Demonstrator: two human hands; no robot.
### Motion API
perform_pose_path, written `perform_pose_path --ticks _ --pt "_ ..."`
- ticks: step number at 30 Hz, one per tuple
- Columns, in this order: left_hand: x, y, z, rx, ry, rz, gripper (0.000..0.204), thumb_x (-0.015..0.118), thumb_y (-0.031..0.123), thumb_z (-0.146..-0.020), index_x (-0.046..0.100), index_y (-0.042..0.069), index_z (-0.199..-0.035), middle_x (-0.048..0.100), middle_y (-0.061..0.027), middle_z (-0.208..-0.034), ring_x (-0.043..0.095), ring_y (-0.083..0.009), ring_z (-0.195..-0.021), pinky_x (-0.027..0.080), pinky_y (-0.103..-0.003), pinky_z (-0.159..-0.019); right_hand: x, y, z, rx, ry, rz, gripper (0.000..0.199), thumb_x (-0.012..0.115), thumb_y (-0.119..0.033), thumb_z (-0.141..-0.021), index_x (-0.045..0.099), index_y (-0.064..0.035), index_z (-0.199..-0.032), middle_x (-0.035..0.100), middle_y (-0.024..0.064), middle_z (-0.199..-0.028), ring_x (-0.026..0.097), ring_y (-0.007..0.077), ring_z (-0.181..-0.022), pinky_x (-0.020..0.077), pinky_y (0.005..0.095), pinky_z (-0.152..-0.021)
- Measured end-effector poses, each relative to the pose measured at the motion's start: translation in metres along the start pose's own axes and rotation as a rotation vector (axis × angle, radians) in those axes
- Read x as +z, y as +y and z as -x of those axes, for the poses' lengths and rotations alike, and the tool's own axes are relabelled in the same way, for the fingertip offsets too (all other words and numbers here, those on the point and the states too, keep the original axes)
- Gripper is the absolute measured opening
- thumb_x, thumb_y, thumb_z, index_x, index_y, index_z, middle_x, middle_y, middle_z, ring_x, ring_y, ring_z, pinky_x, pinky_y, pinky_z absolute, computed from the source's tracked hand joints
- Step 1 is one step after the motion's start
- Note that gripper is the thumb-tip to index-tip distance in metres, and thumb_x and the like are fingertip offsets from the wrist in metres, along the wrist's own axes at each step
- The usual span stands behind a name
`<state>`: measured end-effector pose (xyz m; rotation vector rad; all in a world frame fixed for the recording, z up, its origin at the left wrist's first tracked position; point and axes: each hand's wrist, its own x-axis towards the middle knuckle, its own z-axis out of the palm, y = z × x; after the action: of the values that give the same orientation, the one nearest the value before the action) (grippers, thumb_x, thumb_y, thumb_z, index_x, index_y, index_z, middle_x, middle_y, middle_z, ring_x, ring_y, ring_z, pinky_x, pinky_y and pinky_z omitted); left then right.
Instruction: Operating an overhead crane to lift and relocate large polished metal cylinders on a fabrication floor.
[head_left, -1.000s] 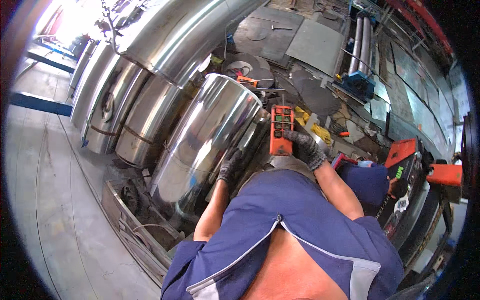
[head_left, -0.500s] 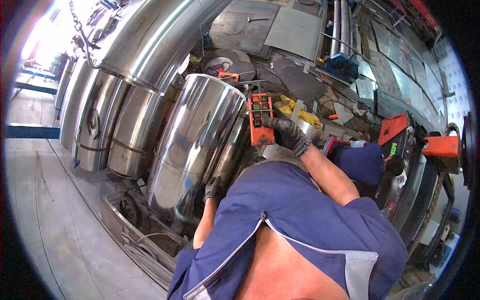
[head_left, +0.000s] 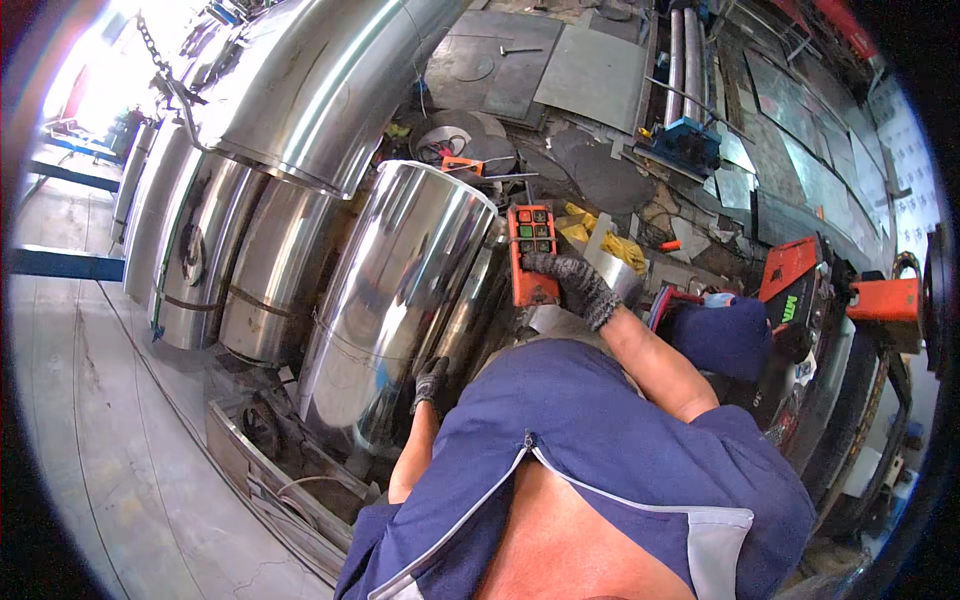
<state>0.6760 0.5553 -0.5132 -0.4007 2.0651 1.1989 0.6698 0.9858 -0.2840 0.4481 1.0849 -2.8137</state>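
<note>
Right hand (head_left: 572,282) grips boxy plastic remote (head_left: 534,252); left hand (head_left: 429,386), hold unclear, beside glossy metal cylinder (head_left: 395,305). Round rim (head_left: 440,171) exposed; smooth floor (head_left: 110,420) stretches left.

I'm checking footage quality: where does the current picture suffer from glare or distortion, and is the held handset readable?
Head view: upper-left background blown out to white; bright streaks along the shiny metal cylinder; lines on the pale floor bow near the black rim; the orange handset in the right hand sharp enough to tell its buttons apart.

Two wearer's hands (head_left: 575,284), one remote (head_left: 532,240) and one hammer (head_left: 522,49) are counted (two rollers (head_left: 692,70) are also seen).
</note>
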Motion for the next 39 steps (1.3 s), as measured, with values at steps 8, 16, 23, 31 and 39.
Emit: perform_pose_path --ticks 8,16,23,31,39 --pt "0.008 -0.004 -0.017 -0.062 0.050 0.036 0.048 0.075 0.046 -0.091 0.065 0.020 -0.130 0.066 -0.0062 -0.082 0.056 -0.0187 -0.059 0.045 -0.034 -0.050 -0.006 -0.005 0.009 -0.016 0.047 0.084 0.069 0.080 -0.012 -0.086 0.048 -0.0115 -0.147 0.066 0.0026 -0.124 0.065 0.0169 -0.112 0.0554 0.0360 -0.097" --pt "0.009 -0.028 -0.036 -0.073 0.047 0.147 0.051 0.077 0.048 -0.088 0.066 0.016 -0.126 0.067 -0.0066 -0.081 0.058 -0.0194 -0.061 0.045 -0.035 -0.050 -0.007 -0.003 0.012 -0.036 0.052 0.093 0.063 0.078 -0.010 -0.088 0.051 -0.0111 -0.145 0.067 0.0023 -0.125 0.066 0.0160 -0.111 0.0554 0.0350 -0.098" --pt "0.004 -0.016 -0.032 -0.079 0.034 0.070 0.058 0.078 0.050 -0.087 0.062 0.018 -0.133 0.069 -0.0087 -0.084 0.060 -0.0206 -0.062 0.046 -0.036 -0.051 -0.012 0.000 0.019 -0.055 0.116 0.066 0.064 0.079 -0.010 -0.087 0.051 -0.0099 -0.145 0.068 0.0023 -0.123 0.065 0.0160 -0.111 0.0551 0.0354 -0.097" --pt "-0.040 0.020 -0.075 0.224 0.105 -0.300 0.057 0.078 0.048 -0.086 0.065 0.022 -0.136 0.067 -0.0083 -0.089 0.064 -0.0251 -0.073 0.054 -0.040 -0.060 -0.028 -0.002 0.025 -0.096 0.144 0.144 0.060 0.083 -0.013 -0.083 0.058 -0.0085 -0.137 0.069 0.0005 -0.115 0.066 0.0145 -0.103 0.0559 0.0330 -0.092" --pt "-0.070 0.266 -0.152 0.204 0.360 0.295 0.085 0.077 0.053 -0.087 0.046 0.006 -0.150 0.058 -0.0106 -0.139 0.060 -0.0219 -0.101 0.051 -0.036 -0.066 -0.086 -0.029 0.022 -0.027 0.169 0.093 0.063 0.079 -0.014 -0.086 0.053 -0.0118 -0.143 0.067 0.0014 -0.119 0.066 0.0173 -0.105 0.0565 0.0361 -0.091"
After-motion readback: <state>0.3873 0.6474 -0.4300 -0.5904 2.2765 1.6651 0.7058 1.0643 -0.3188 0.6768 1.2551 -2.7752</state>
